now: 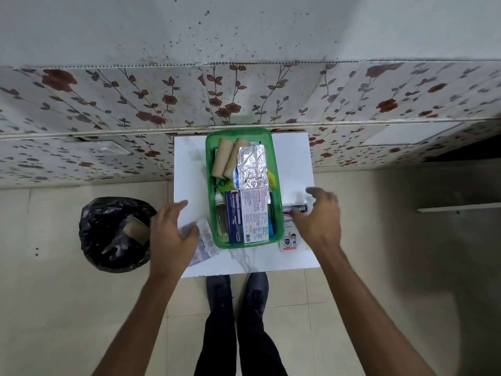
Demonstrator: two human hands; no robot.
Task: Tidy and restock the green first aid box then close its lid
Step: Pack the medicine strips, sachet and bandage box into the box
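Green box [211,169]: frame centre, lid off, full.
Left hand [170,229]: spread, left of box.
Right hand [322,215]: spread, right of box.

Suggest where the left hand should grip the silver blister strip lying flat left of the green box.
Probably the silver blister strip's near long edge, pinched from above: it lies flat on the white table, its far end under the left hand, and the green plastic box crowds its right side.
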